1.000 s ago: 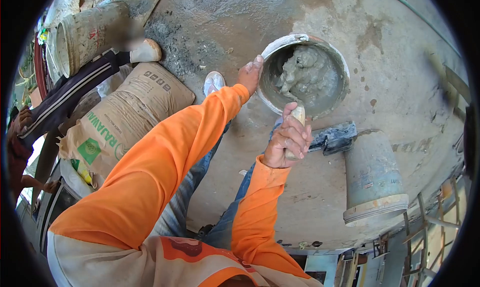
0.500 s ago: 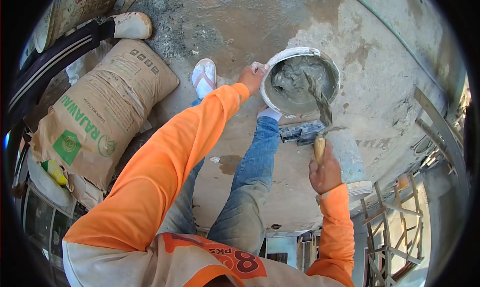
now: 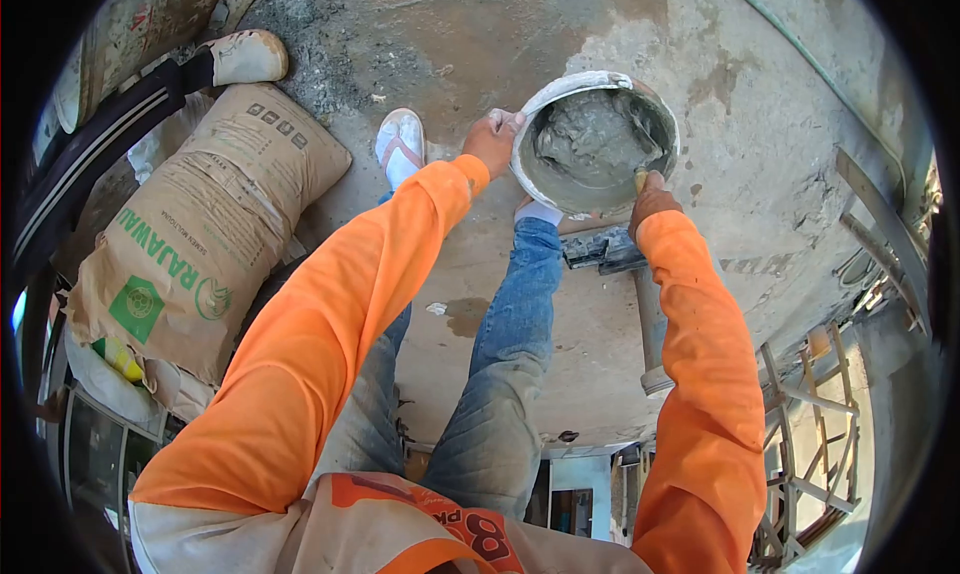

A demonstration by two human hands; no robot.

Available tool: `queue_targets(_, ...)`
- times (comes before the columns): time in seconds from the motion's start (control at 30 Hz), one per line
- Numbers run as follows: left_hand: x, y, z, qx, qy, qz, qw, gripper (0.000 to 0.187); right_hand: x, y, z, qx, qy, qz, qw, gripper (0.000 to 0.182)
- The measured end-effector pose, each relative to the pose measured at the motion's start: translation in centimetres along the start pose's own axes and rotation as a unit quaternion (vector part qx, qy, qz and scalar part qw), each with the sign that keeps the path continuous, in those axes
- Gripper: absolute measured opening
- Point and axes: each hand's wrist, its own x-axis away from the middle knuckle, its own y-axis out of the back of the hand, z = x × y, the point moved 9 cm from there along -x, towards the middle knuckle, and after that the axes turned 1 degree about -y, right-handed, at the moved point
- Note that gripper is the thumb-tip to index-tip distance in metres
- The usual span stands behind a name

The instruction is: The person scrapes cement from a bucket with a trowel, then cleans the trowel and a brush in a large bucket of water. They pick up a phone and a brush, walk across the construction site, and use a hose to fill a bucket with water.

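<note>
My left hand [image 3: 494, 142] is closed on the left rim of a round bucket [image 3: 572, 84]. Wet grey mortar [image 3: 590, 139] lies inside it, heaped toward the far side. At the near right rim, my right hand [image 3: 653, 202] is wrapped around the wooden handle of a trowel [image 3: 641, 180]. The trowel's blade reaches into the bucket along its right inner wall, partly sunk in the mortar. My foot is just beside the bucket's near left side.
A large paper cement bag [image 3: 200, 224] lies at left, beside another person's shoe [image 3: 250, 56]. Dark blocky pieces [image 3: 605, 250] sit below the bucket. A pale cylindrical container [image 3: 650, 319] is partly hidden by my right arm. A hose [image 3: 800, 49] runs along the upper right, above wooden frames [image 3: 815, 414].
My right hand has moved up and forward to the bucket's rim, carrying the trowel's blade down into the mortar. My left hand keeps its hold on the rim.
</note>
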Motion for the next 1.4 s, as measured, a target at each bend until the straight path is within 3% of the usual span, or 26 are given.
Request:
queue_targets(0.13, -0.4, -0.3, 0.7, 0.025, -0.012, -0.018, 0.999, 0.032, 0.7, -1.5, -1.1, 0.008, 0.066, 0.018, 0.998, 0.053)
queue_targets(0.23, -0.7, -0.6, 1.2, 0.03, 0.003, 0.002, 1.0, 0.032, 2.8, -2.5, -0.8, -0.221, 0.07, 0.199, 0.952, 0.034)
queue_targets(0.27, -0.7, -0.6, 1.4, 0.04, 0.014, 0.01, 0.999, 0.032, 2.5, -2.9, -1.2, -0.222, 0.073, 0.198, 0.952, 0.034)
queue_targets(0.33, -0.5, -0.6, 1.1, 0.025, 0.009, 0.005, 1.0, 0.032, 3.0, -5.3, 0.0, -0.396, 0.142, 0.287, 0.86, 0.031)
queue_targets(0.37, 0.0, -0.7, 0.9, 0.057, 0.035, 0.01, 0.998, 0.033, 3.0, -6.2, -0.2, -0.399, 0.142, 0.287, 0.859, 0.031)
queue_targets(0.43, -0.2, -0.8, 0.7, 0.084, 0.057, 0.013, 0.995, 0.033, 3.7, -6.3, 1.5, -0.466, 0.218, 0.292, 0.806, 0.036)
queue_targets(0.57, -0.4, -0.8, 1.5, 0.103, 0.079, 0.016, 0.991, 0.035, 5.3, -7.2, 3.4, -0.542, 0.231, 0.328, 0.739, 0.028)
queue_targets(0.67, -0.3, -1.0, 2.0, 0.107, 0.09, 0.015, 0.99, 0.034, 5.2, -9.0, 4.2, -0.636, 0.178, 0.321, 0.679, 0.027)
queue_targets(0.73, -0.3, -0.9, 2.0, 0.115, 0.089, 0.017, 0.989, 0.034, 6.2, -9.7, 6.1, -0.741, 0.148, 0.39, 0.526, 0.027)
queue_targets(0.77, -0.1, -1.0, 1.8, 0.104, 0.096, 0.017, 0.99, 0.033, 6.6, -9.8, 7.0, -0.743, 0.152, 0.388, 0.523, 0.027)
queue_targets(0.83, 0.5, -1.1, 1.3, 0.097, 0.114, 0.009, 0.989, 0.032, 7.5, -8.7, 8.8, -0.834, 0.16, 0.402, 0.343, 0.029)
queue_targets(0.87, 0.5, -1.1, 1.2, 0.09, 0.112, 0.008, 0.99, 0.032, 7.7, -9.2, 9.0, -0.835, 0.164, 0.402, 0.337, 0.029)
queue_targets(0.93, 0.5, -1.0, 1.0, 0.089, 0.11, 0.015, 0.99, 0.032, 8.2, -8.6, 9.5, -0.874, 0.2, 0.394, 0.202, 0.033)
queue_targets(0.97, 0.7, -0.8, 1.2, 0.084, 0.112, 0.012, 0.99, 0.032, 9.0, -8.4, 9.3, -0.878, 0.23, 0.388, 0.161, 0.038)
queue_targets(1.07, 0.5, -1.0, 1.5, 0.092, 0.104, 0.011, 0.99, 0.032, 12.0, -8.8, 7.4, -0.884, 0.23, 0.375, 0.158, 0.043)
queue_targets(1.1, 0.4, -0.9, 1.5, 0.088, 0.098, 0.007, 0.991, 0.033, 13.2, -9.0, 6.4, -0.884, 0.215, 0.364, 0.201, 0.043)
queue_targets(1.13, 0.2, -0.8, 1.4, 0.086, 0.091, 0.002, 0.992, 0.033, 14.6, -8.5, 5.7, -0.884, 0.216, 0.361, 0.205, 0.043)
queue_targets(1.23, 0.2, -0.7, 1.6, 0.077, 0.098, -0.002, 0.992, 0.037, 17.0, -9.6, 3.1, -0.814, 0.146, 0.286, 0.483, 0.04)
queue_targets(1.27, 0.6, -0.8, 2.0, 0.083, 0.097, 0.002, 0.992, 0.037, 17.5, -9.3, 2.7, -0.813, 0.143, 0.282, 0.488, 0.04)
queue_targets(1.33, 1.5, 1.2, 0.6, -0.064, -0.023, -0.097, 0.993, 0.041, 17.3, -9.1, 0.7, -0.677, 0.133, 0.176, 0.702, 0.044)
queue_targets(1.37, 2.5, 1.5, 0.7, -0.06, -0.023, -0.093, 0.994, 0.041, 17.4, -9.2, 0.4, -0.676, 0.128, 0.174, 0.704, 0.044)
queue_targets(1.4, 4.0, 2.3, 0.8, -0.083, -0.027, -0.098, 0.991, 0.043, 17.0, -6.9, -0.8, -0.573, 0.184, 0.003, 0.799, 0.046)
